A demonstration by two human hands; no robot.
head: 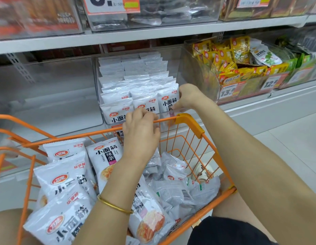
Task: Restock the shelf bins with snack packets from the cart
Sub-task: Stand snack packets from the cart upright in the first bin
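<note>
White snack packets (136, 82) stand in rows in the clear bin (99, 82), more lying in the cart (187, 121) just below it. The left grip (141, 133) curls over the bin's front lip; the right grip (189, 96) pinches its front-right packet (168, 101). Square that row upright before adding more.
</note>
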